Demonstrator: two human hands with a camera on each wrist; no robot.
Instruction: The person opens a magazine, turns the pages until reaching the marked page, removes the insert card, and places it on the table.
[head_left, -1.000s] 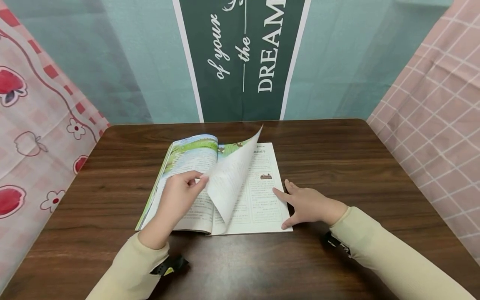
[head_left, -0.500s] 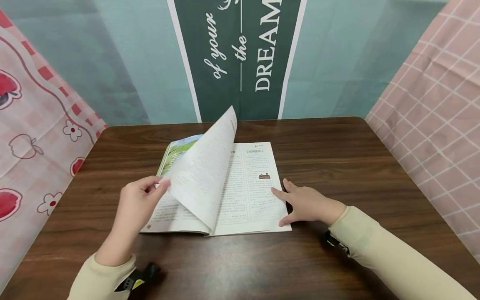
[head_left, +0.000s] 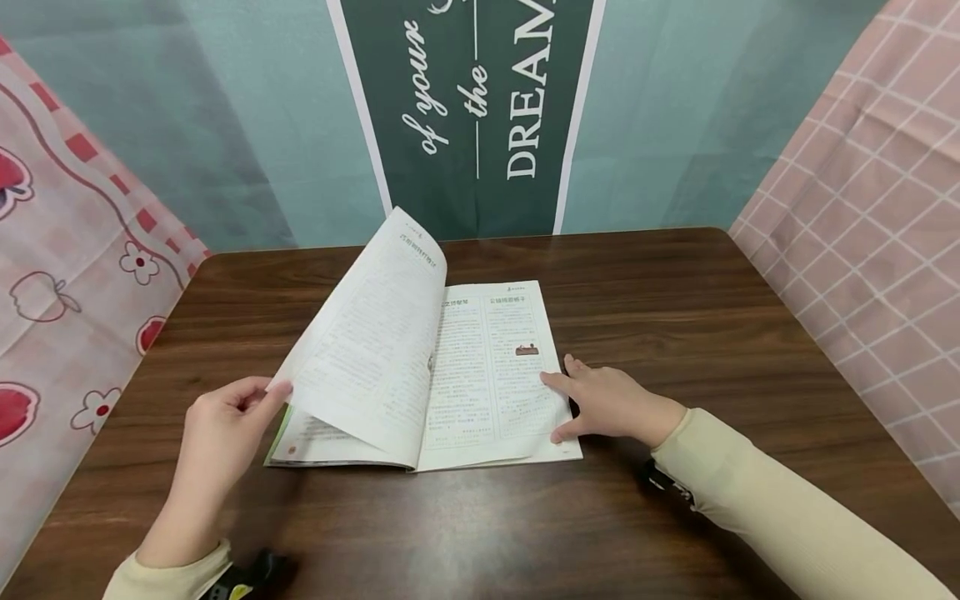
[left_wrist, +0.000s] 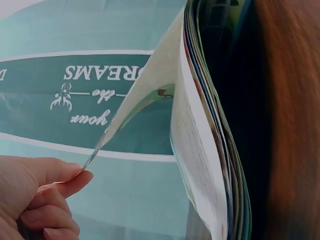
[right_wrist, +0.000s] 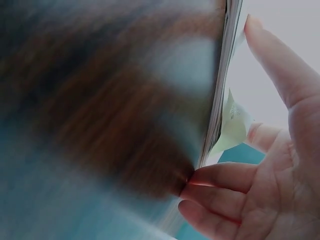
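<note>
An open magazine lies on the wooden table in the head view, its right page showing columns of print and a small brown picture. A single page stands raised and curved over the left half, hiding most of it. My left hand pinches that page by its lower outer corner, between thumb and index finger, as the left wrist view also shows with the hand at the page edge. At the magazine's right edge, my right hand rests with spread fingers, thumb and index tip on the page, other fingertips beside the magazine's edge.
The dark wooden table extends around the magazine on all sides. Behind it hangs a teal cloth with white lettering. Patterned pink cloths flank the table, one with fruit on the left, one checked on the right.
My left hand has moved left and toward me, carrying the page from the right half over the left half. More of the right page now shows. The right hand stays in place.
</note>
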